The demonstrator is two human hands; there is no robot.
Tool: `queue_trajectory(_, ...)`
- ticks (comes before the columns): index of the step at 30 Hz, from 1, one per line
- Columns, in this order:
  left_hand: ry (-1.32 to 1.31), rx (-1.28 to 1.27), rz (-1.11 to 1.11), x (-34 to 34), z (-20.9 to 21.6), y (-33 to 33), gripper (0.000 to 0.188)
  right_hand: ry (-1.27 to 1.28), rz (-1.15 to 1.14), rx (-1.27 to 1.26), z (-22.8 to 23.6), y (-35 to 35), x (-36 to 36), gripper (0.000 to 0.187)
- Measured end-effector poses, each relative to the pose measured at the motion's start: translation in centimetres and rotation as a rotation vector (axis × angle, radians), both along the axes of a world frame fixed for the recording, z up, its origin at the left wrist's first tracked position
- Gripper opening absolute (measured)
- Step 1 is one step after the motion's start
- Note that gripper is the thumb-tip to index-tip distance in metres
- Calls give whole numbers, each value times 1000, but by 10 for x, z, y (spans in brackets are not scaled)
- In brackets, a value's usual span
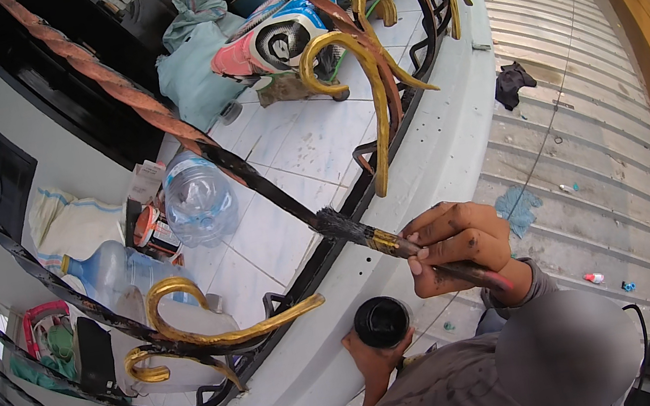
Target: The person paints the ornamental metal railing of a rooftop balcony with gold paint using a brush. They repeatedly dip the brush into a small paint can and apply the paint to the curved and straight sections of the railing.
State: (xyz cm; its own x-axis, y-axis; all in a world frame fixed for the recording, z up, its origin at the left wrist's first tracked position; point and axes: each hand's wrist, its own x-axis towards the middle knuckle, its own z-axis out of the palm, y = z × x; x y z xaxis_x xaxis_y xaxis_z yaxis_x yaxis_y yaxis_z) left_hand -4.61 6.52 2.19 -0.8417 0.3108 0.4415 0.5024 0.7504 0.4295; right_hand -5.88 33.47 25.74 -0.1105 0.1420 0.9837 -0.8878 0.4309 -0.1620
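Note:
My right hand (465,242) is closed around the handle of a paintbrush (375,237), its fingers stained dark. The brush's black-coated bristles touch the lower part of a twisted metal railing bar (239,170). That bar is glossy black along its lower length and reddish-brown higher up. Lower down, my left hand (367,364) grips a round container (381,321) with black paint inside. It is held close to the pale outer ledge (306,380). Gold-painted scrolls (182,319) curl from the railing to the left of the container.
Behind the railing, a clear plastic jug (201,197), a blue bottle (106,267) and a pale blue bag (196,75) stand on the tiled floor (273,143). A wrapped, colourful bundle (297,25) lies farther back. Below the ledge to the right is a corrugated roof (577,129) with scattered litter.

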Motion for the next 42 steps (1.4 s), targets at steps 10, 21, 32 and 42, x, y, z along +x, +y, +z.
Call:
queue_trajectory(10, -175, 254, -16, 2, -5, 3, 77, 5, -4, 13, 0, -2, -2, 22)
queue_trajectory(21, -16, 160, 40, 0, -12, 1, 76, -15, -7, -33, -19, -7, -6, 19)
queue_trajectory(32, -138, 278, 40, 4, -4, 4, 75, -119, 33, 80, -33, -6, -5, 21)
queue_trajectory(42, -87, 212, 26, 4, -11, 0, 80, -62, 68, 26, -52, -8, -11, 22)
